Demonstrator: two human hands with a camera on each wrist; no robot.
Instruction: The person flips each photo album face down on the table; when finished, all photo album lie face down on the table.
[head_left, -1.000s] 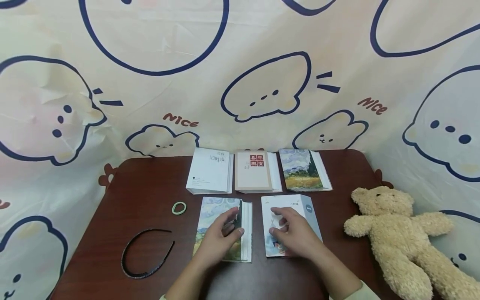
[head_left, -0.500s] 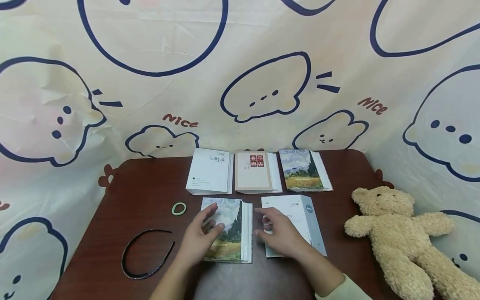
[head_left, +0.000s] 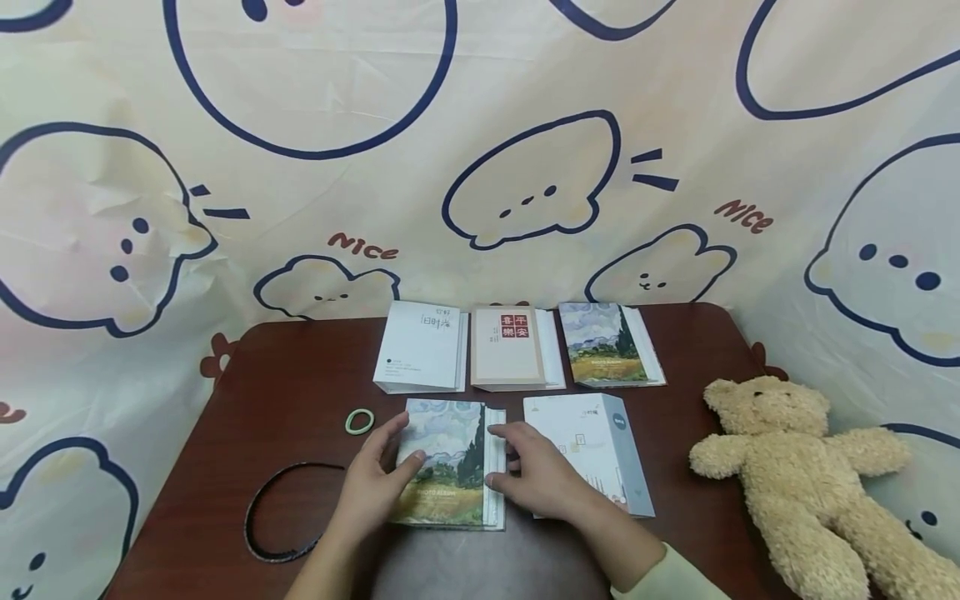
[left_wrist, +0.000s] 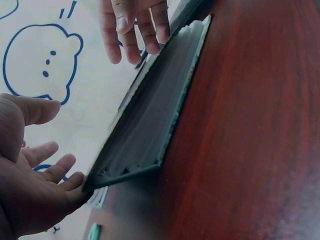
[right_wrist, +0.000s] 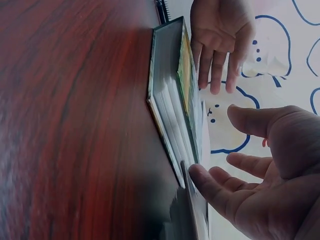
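A photo album [head_left: 447, 467] with a landscape painting on its cover lies at the near middle of the table, its page edges showing on the right. My left hand [head_left: 375, 483] is at its left side, thumb over the cover and fingers by the edge. On the other side my right hand [head_left: 536, 471] reaches to the page edges, thumb and fingers apart. Both wrist views show loosely spread fingers around the album [left_wrist: 145, 105] [right_wrist: 172, 95], which lies flat; nothing is gripped. Partly behind the right hand lies a white album [head_left: 573, 417] with a blue-grey spine.
Three more albums stand in a back row: a white one [head_left: 420, 346], a beige one [head_left: 506, 350] and a painted one [head_left: 603, 342]. To the left lie a green hair tie [head_left: 359, 422] and a dark headband [head_left: 255, 508]. A teddy bear [head_left: 787, 467] sits at the right edge.
Both hands have moved left: the right from over the white album to the painted album's right edge, the left from over the painted cover to its left side. The albums stay put.
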